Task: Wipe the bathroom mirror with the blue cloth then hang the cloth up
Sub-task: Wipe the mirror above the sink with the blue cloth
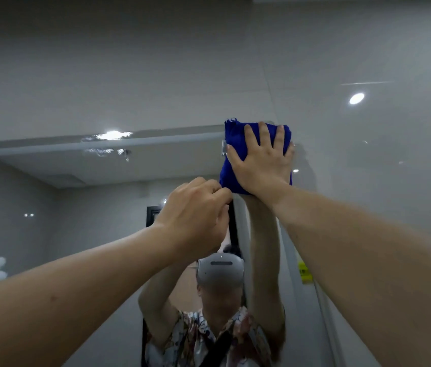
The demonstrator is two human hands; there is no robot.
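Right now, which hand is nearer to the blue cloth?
Right. The right hand lies flat on the blue cloth, pressing it at the mirror's top right corner. The left hand is curled just below the cloth's lower left edge.

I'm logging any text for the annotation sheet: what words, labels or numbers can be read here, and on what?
No text can be read.
Yellow sticker at the mirror's right edge: dark print, too small and blurred to read.
Blue cloth: white marks at its top edge, illegible.
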